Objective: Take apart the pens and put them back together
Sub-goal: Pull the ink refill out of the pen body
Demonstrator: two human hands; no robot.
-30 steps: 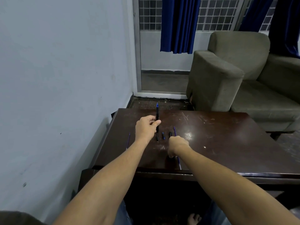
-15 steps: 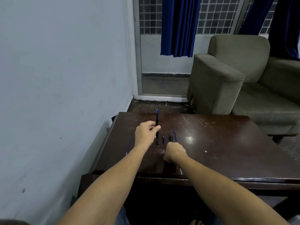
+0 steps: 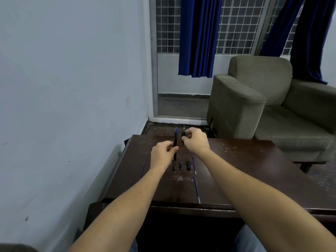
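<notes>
- Over the far left part of the dark wooden counter [image 3: 254,171], the left hand [image 3: 162,155] pinches a black pen barrel [image 3: 175,142] upright, its blue tip pointing up.
- Just right of that tip, the right hand [image 3: 195,140] has its grip clenched on a small black pen piece [image 3: 183,134], close to the barrel but apart from it.
- Below the hands, three short dark pen parts [image 3: 188,165] lie side by side on the counter.
- Thin blue refills [image 3: 197,189] lie nearer the front edge; another refill [image 3: 142,170] lies by the left edge.
</notes>
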